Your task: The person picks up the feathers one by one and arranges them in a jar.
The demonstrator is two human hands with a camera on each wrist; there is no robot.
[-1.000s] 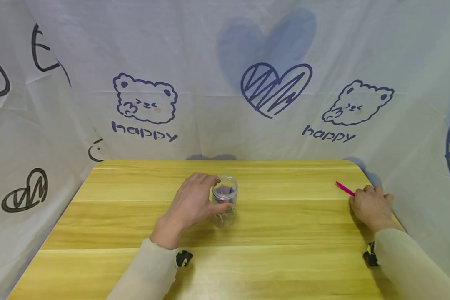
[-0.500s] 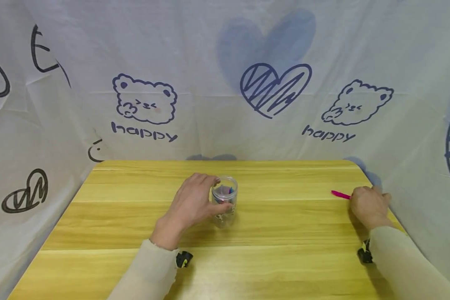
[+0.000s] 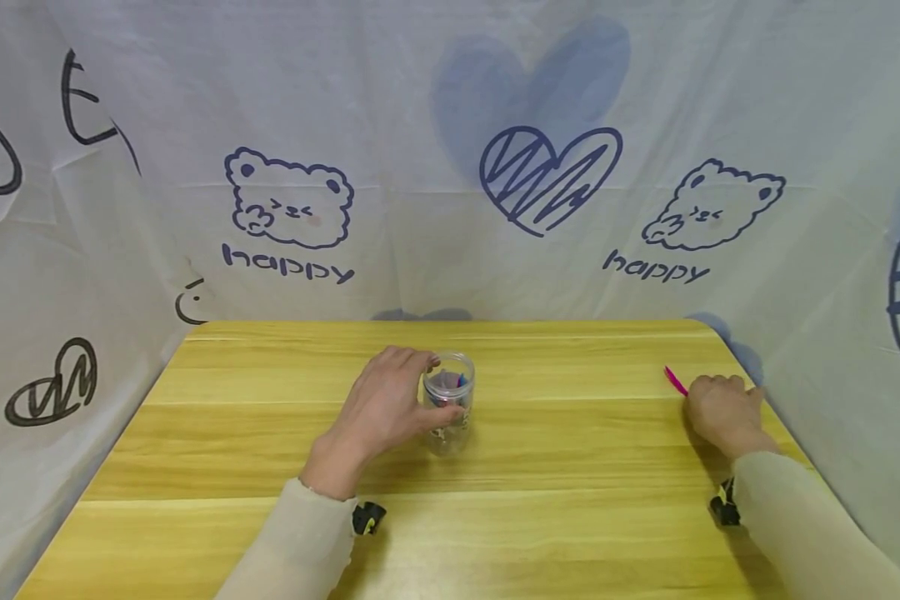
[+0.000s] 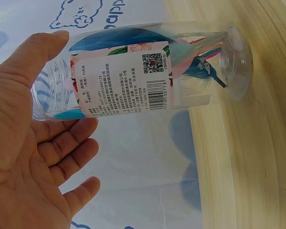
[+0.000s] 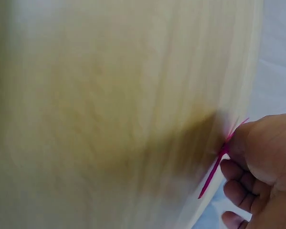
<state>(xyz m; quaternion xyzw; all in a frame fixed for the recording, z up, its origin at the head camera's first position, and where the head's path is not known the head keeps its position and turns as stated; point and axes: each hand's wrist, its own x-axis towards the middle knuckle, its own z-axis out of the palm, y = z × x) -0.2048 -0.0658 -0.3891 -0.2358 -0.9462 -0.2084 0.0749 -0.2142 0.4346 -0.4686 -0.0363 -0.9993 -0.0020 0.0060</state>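
Note:
Near the middle of the table, a clear plastic jar [image 3: 450, 425] stands upright. My left hand [image 3: 390, 400] holds it near the rim, thumb on one side and fingers on the other. In the left wrist view the jar [image 4: 190, 36] has a printed label [image 4: 123, 78], and blue, pink and pale feathers [image 4: 200, 69] show inside. Toward the right edge, my right hand [image 3: 723, 412] pinches a slender pink feather [image 3: 675, 381] low over the table. One end of this feather [image 5: 211, 179] sticks out past the thumb in the right wrist view; the fingers hide part of it.
The light wooden table [image 3: 570, 517] has its right edge close beside my right hand. A white cloth [image 3: 420, 242] with bear and heart drawings hangs behind the table and along its sides.
My right hand has shifted a little to the left with the pink feather, whose visible end swung flatter and then back to pointing up and away. The left hand and jar stay in place.

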